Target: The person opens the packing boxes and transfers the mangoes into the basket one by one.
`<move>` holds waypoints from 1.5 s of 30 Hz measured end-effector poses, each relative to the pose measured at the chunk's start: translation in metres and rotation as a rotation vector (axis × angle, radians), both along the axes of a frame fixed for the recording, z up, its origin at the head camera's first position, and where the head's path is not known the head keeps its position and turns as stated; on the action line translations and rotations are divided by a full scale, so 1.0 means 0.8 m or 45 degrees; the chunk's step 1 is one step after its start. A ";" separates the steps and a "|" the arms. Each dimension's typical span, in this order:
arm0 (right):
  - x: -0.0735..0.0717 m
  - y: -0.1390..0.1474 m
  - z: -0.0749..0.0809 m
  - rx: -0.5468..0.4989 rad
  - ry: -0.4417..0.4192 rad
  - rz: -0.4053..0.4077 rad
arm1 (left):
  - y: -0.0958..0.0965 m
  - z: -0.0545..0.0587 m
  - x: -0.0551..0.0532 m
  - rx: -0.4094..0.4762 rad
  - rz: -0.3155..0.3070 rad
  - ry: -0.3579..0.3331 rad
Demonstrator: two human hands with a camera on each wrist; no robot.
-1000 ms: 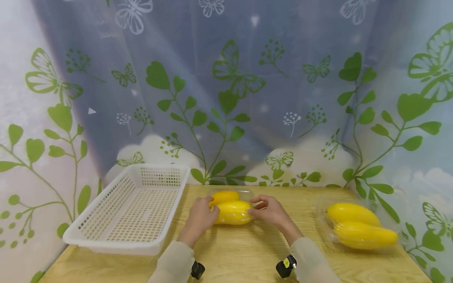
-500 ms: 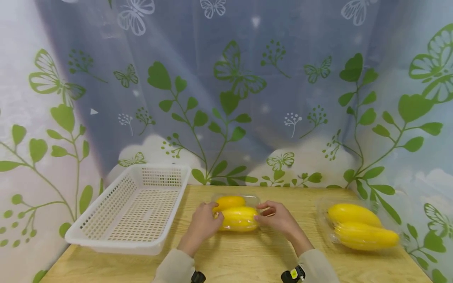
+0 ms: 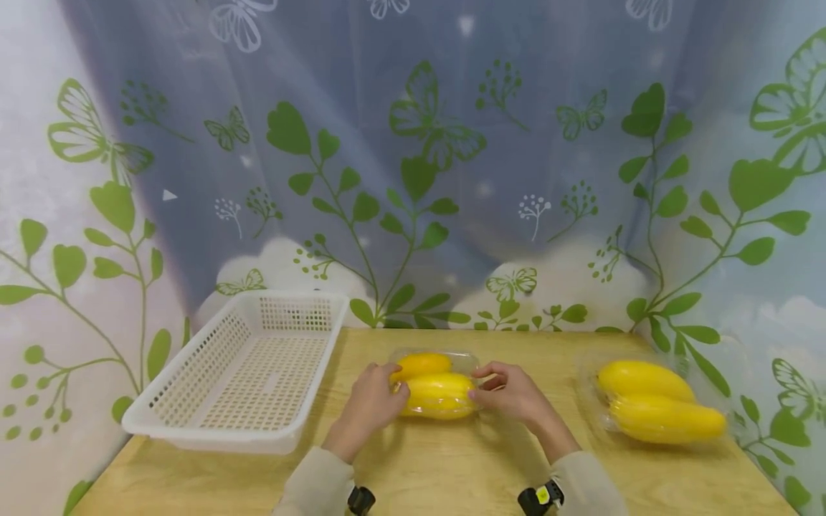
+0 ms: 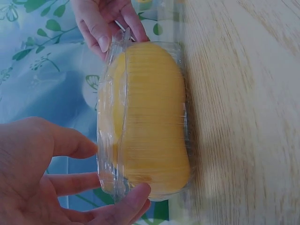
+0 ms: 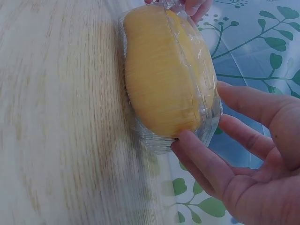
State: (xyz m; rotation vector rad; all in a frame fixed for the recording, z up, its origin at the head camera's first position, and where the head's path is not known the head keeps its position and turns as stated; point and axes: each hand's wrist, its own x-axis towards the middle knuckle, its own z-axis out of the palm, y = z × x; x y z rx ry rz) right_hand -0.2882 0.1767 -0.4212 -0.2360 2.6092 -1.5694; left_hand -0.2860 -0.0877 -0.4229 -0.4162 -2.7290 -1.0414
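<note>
A clear plastic clamshell box (image 3: 467, 358) with yellow, squash-like produce (image 3: 439, 394) inside stands at mid-table, its long side facing me. My left hand (image 3: 372, 401) grips the box's left end, thumb at the near side and fingers farther back. At the opposite end my right hand (image 3: 513, 390) holds the corner in the same way. In the left wrist view, the plastic edge (image 4: 125, 112) runs along the box between both hands. The right wrist view shows the fingertips (image 5: 190, 138) against the box end, over a smooth yellow piece (image 5: 159, 75).
To the left stands a white perforated plastic basket (image 3: 300, 423) with nothing in it. A second clear box (image 3: 589, 387) with two yellow pieces (image 3: 667, 419) lies at the right side of the wooden table (image 3: 445, 473). A patterned curtain (image 3: 490, 215) hangs behind.
Both hands have shifted the box a little to the right and towards me, mostly in the first half second. Their hold looks the same. The basket and the second box stay put.
</note>
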 end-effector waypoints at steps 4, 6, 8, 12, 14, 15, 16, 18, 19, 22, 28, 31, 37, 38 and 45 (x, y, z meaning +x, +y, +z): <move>-0.001 0.001 0.001 -0.002 0.007 0.003 | 0.000 0.003 0.000 -0.001 -0.005 -0.024; 0.000 0.001 0.000 0.001 0.006 0.005 | 0.000 0.004 0.001 -0.007 -0.008 -0.040; 0.001 0.002 -0.001 0.006 0.006 0.011 | 0.000 0.005 0.002 -0.013 -0.010 -0.048; -0.001 0.003 -0.001 0.012 0.009 0.027 | -0.001 0.005 0.002 -0.017 -0.007 -0.051; -0.003 0.003 0.000 0.011 0.014 0.037 | -0.002 0.006 0.002 -0.017 -0.001 -0.045; -0.003 0.002 0.000 0.012 0.015 0.041 | -0.002 0.006 0.002 -0.019 0.002 -0.042; -0.004 0.003 0.001 0.014 0.015 0.044 | -0.003 0.007 0.002 -0.024 0.003 -0.036; -0.003 0.003 0.002 0.026 0.020 0.055 | -0.003 0.007 0.002 -0.030 -0.003 -0.029; -0.003 0.003 0.003 0.033 0.021 0.059 | -0.003 0.007 0.002 -0.036 -0.006 -0.028; -0.003 0.003 0.005 0.051 0.037 0.073 | -0.005 0.008 0.003 -0.035 -0.021 -0.038; -0.004 0.002 0.005 0.065 0.047 0.072 | -0.007 0.009 0.001 -0.031 -0.031 -0.057; -0.005 0.002 0.003 0.082 0.042 0.062 | -0.008 0.008 0.001 -0.027 -0.051 -0.065; -0.006 0.001 0.003 0.095 0.041 0.048 | -0.015 0.013 0.003 -0.055 -0.091 -0.143; -0.006 0.001 0.003 0.098 0.042 0.046 | -0.016 0.014 0.003 -0.065 -0.097 -0.157; -0.003 0.001 0.004 0.123 0.041 0.044 | -0.016 0.017 0.006 -0.047 -0.117 -0.207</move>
